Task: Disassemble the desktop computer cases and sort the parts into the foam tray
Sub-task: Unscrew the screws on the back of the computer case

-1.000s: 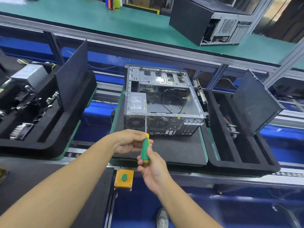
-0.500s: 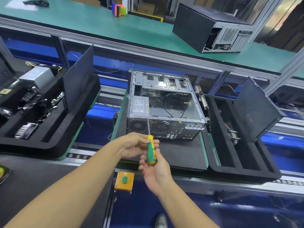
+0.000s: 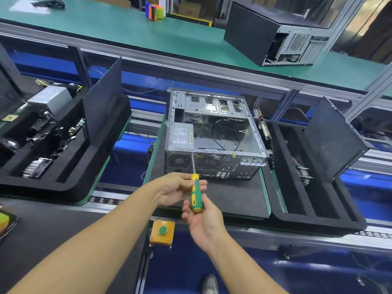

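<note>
A black foam tray (image 3: 318, 217) sits right of the open computer case (image 3: 212, 132). Fingers of the left hand (image 3: 176, 187) and right hand (image 3: 203, 221) wrap the green screwdriver (image 3: 195, 196), its tip at the case's back.

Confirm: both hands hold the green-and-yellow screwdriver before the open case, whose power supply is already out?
No. The head view shows the power supply still mounted in the case; left hand and right hand do hold the screwdriver.

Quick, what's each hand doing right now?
Left hand: holds the green-and-yellow plastic-handled screwdriver near its top.
Right hand: holds the same handle's bottom end.
</note>
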Motion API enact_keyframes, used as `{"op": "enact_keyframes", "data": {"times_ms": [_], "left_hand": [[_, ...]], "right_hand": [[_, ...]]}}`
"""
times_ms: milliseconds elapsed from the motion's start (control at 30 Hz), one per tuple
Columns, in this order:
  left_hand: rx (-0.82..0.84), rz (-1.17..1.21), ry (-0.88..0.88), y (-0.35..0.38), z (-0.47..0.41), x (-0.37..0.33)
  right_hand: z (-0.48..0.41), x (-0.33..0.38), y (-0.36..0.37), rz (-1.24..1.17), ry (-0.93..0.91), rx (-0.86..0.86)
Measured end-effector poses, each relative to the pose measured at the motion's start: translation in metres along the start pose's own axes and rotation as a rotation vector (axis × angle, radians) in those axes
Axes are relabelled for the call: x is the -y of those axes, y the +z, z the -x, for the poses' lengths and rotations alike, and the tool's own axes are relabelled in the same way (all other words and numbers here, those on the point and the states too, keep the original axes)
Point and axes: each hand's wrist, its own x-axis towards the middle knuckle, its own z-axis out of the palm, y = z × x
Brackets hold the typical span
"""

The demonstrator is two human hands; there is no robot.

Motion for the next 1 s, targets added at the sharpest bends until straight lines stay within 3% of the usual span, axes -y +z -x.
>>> {"op": "enact_keyframes", "data": {"times_ms": [200,433,533,700,867,1000], "left_hand": [[-0.025,-0.249,0.007,0.009,-0.001,0.002],[-0.062,-0.068,0.035,-0.002,0.003,-0.002],[-0.010,-0.001,0.008,-0.004,0.003,-0.003],[-0.073,-0.141,0.027,0.007,-0.002,-0.002],[-0.120,-0.059,0.079,0.008,-0.006,-0.002],[-0.087,0.037,0.066,0.004,0.000,-0.005]], "right_hand": [[-0.005,-0.004,0.006,0.110,-0.149,-0.057],[-0.002,0.002,0.001,-0.096,0.088,0.013],[-0.003,0.000,0.001,-0.057,0.012,0.004],[-0.006,-0.004,0.003,0.059,-0.107,-0.053],[-0.005,0.006,0.005,-0.082,0.033,-0.011],[-0.003,0.008,-0.001,-0.043,0.068,0.027]]}}
